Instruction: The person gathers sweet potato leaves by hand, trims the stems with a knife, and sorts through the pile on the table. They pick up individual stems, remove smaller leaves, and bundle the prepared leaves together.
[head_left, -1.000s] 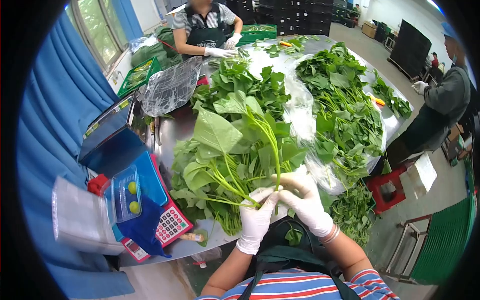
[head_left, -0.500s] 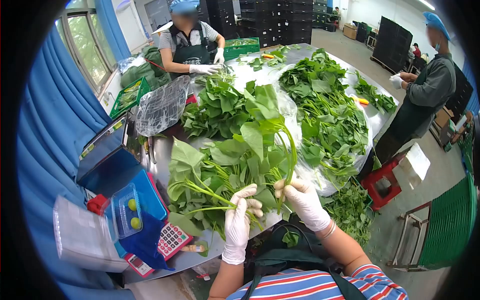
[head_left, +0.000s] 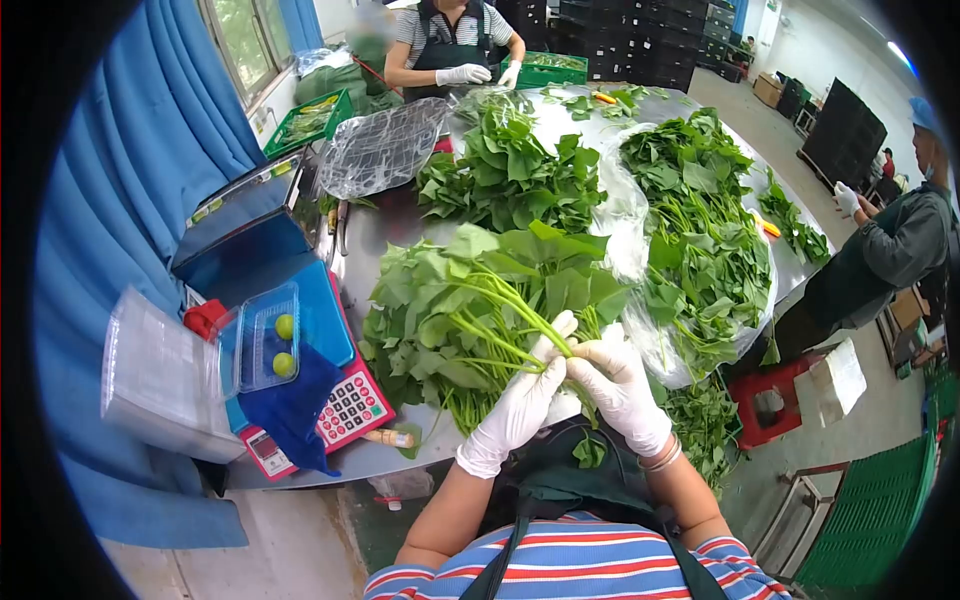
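Note:
Both of my hands wear white gloves and meet in front of me at the table's near edge. My left hand (head_left: 515, 412) is closed around leafy green stems (head_left: 520, 308), whose leaves point away from me. My right hand (head_left: 625, 388) pinches the lower ends of these stems, its fingertips touching those of the left. Beneath and beyond them lies a heap of leafy greens (head_left: 420, 320). Another pile of greens (head_left: 510, 170) sits farther back, and a long heap (head_left: 700, 240) rests on clear plastic to the right.
At left are a pink scale (head_left: 355, 405), a clear box with two green balls (head_left: 284, 345) and a plastic tub (head_left: 160, 380). One co-worker (head_left: 455, 50) handles greens across the table; another (head_left: 890, 230) stands at right. A red stool (head_left: 765, 410) stands below.
My hands have come together, and the stems that each held apart now meet between them. The view has shifted, so the table scene sits farther right.

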